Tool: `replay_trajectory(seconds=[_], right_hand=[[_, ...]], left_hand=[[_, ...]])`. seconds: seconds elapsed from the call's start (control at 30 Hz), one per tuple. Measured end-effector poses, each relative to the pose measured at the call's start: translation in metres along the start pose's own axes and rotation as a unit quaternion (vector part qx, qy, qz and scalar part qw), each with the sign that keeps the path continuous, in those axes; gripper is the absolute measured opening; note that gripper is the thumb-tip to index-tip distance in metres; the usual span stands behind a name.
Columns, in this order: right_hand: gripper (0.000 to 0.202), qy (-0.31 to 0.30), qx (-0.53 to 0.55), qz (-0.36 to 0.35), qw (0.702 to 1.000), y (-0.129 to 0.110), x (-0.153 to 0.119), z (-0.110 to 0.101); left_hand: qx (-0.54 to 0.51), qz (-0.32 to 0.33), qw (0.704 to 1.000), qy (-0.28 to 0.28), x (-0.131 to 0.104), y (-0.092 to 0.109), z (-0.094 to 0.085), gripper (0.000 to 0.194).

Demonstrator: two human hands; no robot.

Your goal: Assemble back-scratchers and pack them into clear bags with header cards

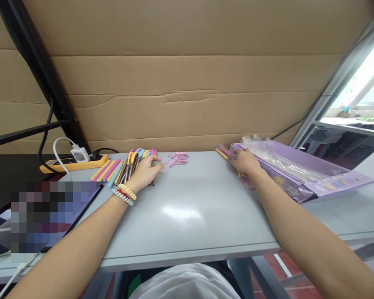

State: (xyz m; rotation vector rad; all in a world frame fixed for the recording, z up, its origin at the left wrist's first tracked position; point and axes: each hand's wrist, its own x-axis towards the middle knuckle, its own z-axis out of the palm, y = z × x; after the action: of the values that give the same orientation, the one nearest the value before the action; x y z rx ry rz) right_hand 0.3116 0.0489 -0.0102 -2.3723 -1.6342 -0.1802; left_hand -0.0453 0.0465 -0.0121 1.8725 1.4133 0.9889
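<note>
My left hand (146,171) rests over the right side of a row of brown-handled pens (128,168) with colourful tops, its thumb and fingers apart. Left of these pens lie several pink, yellow and blue sticks (110,169). Small pink cards (178,158) lie just right of my left hand. My right hand (245,162) is at the left edge of an open purple box (294,158), over a plastic-wrapped bundle of yellow and pink sticks (223,152). Its fingers are bent round the bundle, and the fingertips are partly hidden.
Clear plastic sleeves (277,160) lie inside the purple box. At the left are a yellow power strip (62,164) with a white plug, a tablet (81,207) and cables. A cardboard wall (187,99) stands behind the grey table (180,232).
</note>
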Motion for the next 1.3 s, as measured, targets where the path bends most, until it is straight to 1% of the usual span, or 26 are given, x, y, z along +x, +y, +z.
replay_trajectory(seconds=[0.1, 0.13, 0.2, 0.27, 0.33, 0.43, 0.5, 0.63, 0.7, 0.8, 0.87, 0.9, 0.97, 1.0, 1.07, 1.17, 1.3], right_hand=[[0.045, 0.026, -0.027, -0.039, 0.999, -0.004, -0.002, -0.003], [0.042, 0.021, -0.030, -0.048, 0.998, -0.005, -0.002, -0.004], [0.036, -0.012, -0.029, -0.052, 0.998, -0.006, -0.002, -0.005], [0.034, -0.044, -0.029, -0.049, 0.997, -0.005, -0.002, -0.005], [0.036, -0.055, -0.027, -0.045, 0.997, -0.004, -0.002, -0.004], [0.038, -0.061, -0.027, -0.046, 0.997, -0.005, -0.002, -0.004], [0.041, -0.043, -0.033, -0.066, 0.996, -0.008, -0.002, -0.004], [0.044, 0.024, -0.012, -0.155, 0.988, -0.020, -0.007, -0.003], [0.042, 0.024, 0.015, -0.201, 0.979, -0.029, -0.013, -0.001], [0.041, -0.026, 0.053, -0.279, 0.959, -0.045, -0.024, 0.006], [0.045, -0.072, 0.079, -0.320, 0.942, -0.055, -0.031, 0.011], [0.048, -0.093, 0.089, -0.332, 0.935, -0.059, -0.035, 0.013], [0.052, -0.132, 0.099, -0.342, 0.925, -0.065, -0.040, 0.016], [0.053, -0.147, 0.100, -0.343, 0.922, -0.067, -0.041, 0.017], [0.056, -0.173, 0.098, -0.342, 0.919, -0.068, -0.042, 0.016], [0.061, -0.196, 0.088, -0.336, 0.917, -0.067, -0.042, 0.013], [0.062, -0.208, 0.074, -0.327, 0.919, -0.065, -0.042, 0.009]], left_hand=[[0.031, 0.017, 0.999, -0.022, -0.003, 0.001, -0.001, 0.028], [0.052, 0.032, 0.998, -0.027, -0.004, 0.001, -0.001, 0.027], [0.110, 0.087, 0.990, -0.031, -0.006, 0.000, -0.001, 0.025], [0.173, 0.161, 0.971, -0.038, -0.007, -0.002, 0.000, 0.023], [0.215, 0.215, 0.951, -0.054, -0.007, -0.004, 0.002, 0.023], [0.239, 0.236, 0.939, -0.073, -0.008, -0.006, 0.005, 0.024], [0.246, 0.235, 0.937, -0.075, -0.009, -0.006, 0.005, 0.024], [0.257, 0.224, 0.937, -0.069, -0.009, -0.007, 0.003, 0.024], [0.269, 0.216, 0.937, -0.059, -0.008, -0.007, 0.002, 0.024], [0.292, 0.198, 0.935, -0.024, -0.002, -0.008, -0.004, 0.023], [0.307, 0.179, 0.934, 0.023, 0.003, -0.011, -0.014, 0.021], [0.315, 0.160, 0.934, 0.056, 0.006, -0.013, -0.020, 0.020], [0.317, 0.105, 0.934, 0.129, 0.012, -0.019, -0.035, 0.021], [0.319, 0.078, 0.932, 0.155, 0.014, -0.022, -0.043, 0.022], [0.330, 0.017, 0.926, 0.185, 0.017, -0.030, -0.055, 0.024], [0.337, -0.037, 0.924, 0.178, 0.020, -0.039, -0.062, 0.026], [0.344, -0.055, 0.924, 0.156, 0.021, -0.044, -0.056, 0.033]])
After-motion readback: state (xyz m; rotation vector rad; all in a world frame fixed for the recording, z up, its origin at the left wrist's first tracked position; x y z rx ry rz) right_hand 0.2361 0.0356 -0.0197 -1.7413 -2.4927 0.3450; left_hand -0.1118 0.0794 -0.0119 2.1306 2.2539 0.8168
